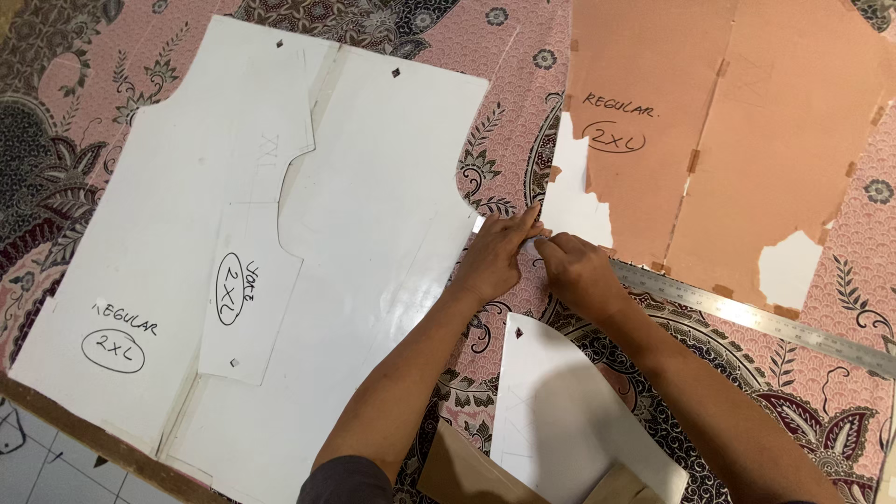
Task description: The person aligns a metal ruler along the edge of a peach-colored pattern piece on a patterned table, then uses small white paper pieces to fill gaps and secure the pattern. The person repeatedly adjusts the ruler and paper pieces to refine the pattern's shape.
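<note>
On patterned fabric [504, 56], both hands' fingers [523, 227] pinched together beside steel ruler [747, 313]; grasped item indiscernible.

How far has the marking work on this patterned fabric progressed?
Done: the white pattern pieces and the brown pattern piece already lie flat on the batik fabric. In hand: the left hand and right hand meet at the end of the metal ruler, between the pieces. Left: no cut in the fabric is visible, and any drawn lines cannot be made out.
</note>
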